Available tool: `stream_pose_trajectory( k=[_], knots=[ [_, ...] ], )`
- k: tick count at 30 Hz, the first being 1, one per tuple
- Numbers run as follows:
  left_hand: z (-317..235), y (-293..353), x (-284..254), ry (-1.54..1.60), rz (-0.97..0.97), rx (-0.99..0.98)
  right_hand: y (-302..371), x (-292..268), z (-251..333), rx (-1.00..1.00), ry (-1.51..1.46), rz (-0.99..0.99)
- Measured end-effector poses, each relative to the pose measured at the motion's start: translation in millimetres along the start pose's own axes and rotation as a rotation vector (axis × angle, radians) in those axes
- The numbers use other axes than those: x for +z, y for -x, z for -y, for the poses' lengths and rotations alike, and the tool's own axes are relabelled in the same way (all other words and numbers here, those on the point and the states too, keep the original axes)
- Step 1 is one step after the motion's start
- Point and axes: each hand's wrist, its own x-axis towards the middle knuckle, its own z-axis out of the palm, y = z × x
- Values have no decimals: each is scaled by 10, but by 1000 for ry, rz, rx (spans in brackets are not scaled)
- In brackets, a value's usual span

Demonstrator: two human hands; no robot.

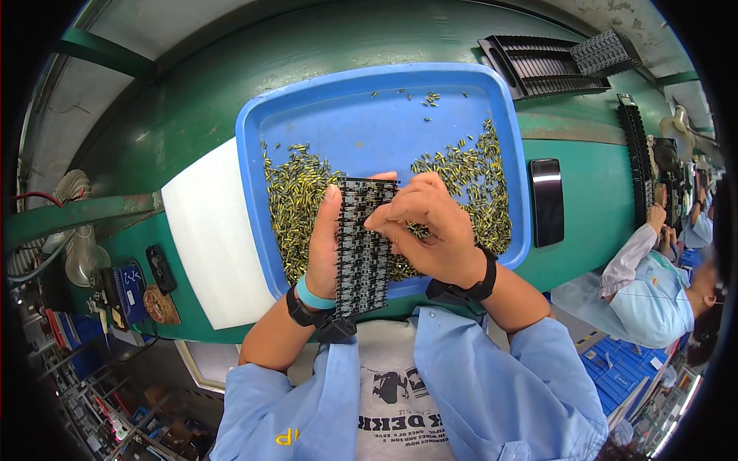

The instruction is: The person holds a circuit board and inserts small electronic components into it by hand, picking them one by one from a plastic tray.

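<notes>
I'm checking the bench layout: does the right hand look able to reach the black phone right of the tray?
Probably yes: though the right hand is at the dark panel, the phone lies uncovered, with only the tray's right rim and loose parts between.

The long green bench (592,192), tray (346,127) of tiny components (296,207) and uniformed co-worker (653,296) show a factory workshop.

The left forearm (270,336) and right forearm (520,298) are angled inward. The left hand (323,250) is closed in a grip, its thumb pointed upward; the right hand (442,227) is turned leftward, its fingers curled near its thumb.
</notes>
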Motion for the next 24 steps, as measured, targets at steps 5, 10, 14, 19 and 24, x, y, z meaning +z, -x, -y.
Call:
stream_pose_trajectory(
  k=[5,10,14,19,24],
  knots=[
    [11,-21,-38,6,2,9,15,26,-3,69,-41,-10],
    [28,-10,-76,68,29,-1,0,16,15,10,18,-8],
    [-2,5,-15,25,-7,-14,-4,41,33,24,16,-38],
    [-11,6,-31,-2,2,-5,-41,22,58,-15,93,-9],
    [-7,-3,-10,44,26,-3,-25,36,91,-96,235,37]
  ],
)
